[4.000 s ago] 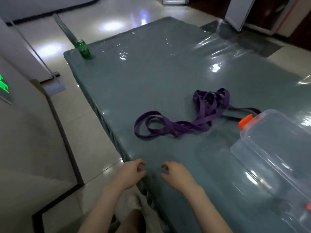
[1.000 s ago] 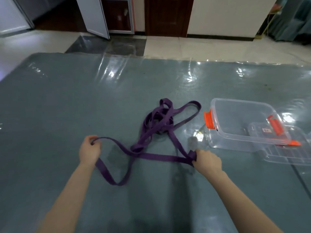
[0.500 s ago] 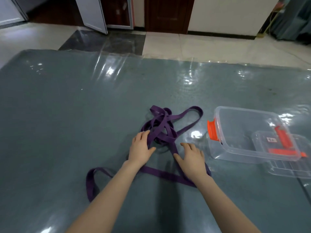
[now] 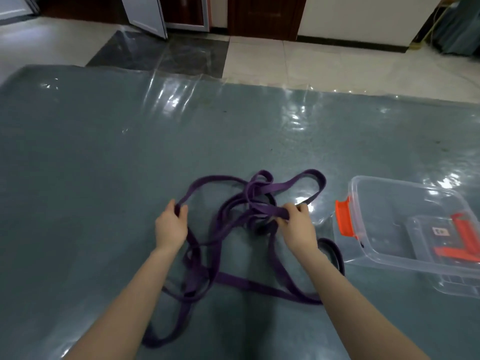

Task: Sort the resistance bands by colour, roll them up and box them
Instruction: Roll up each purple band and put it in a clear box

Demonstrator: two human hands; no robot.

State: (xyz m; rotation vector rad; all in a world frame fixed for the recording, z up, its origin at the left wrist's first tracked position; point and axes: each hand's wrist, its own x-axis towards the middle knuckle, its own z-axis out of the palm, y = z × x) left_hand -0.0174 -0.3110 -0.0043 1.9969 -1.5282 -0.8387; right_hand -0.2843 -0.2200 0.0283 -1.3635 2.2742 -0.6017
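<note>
The person was at the untangling step: the left hand [image 4: 170, 228] pinched one loop of the purple resistance bands [image 4: 249, 201], and the right hand [image 4: 297, 226] gripped a bunch of strands at the knot (fingers curled round them). The tangle lay on the table [image 4: 104, 152], left of the clear box [image 4: 405, 224]. Next, probably, drawing one band free for rolling.

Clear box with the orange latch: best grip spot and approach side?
Take the clear box by its near-left rim beside the orange latch, coming from above: it sits upright and open-topped, that rim is bare, and the right hand is nearest, though now gripping purple bands.
</note>
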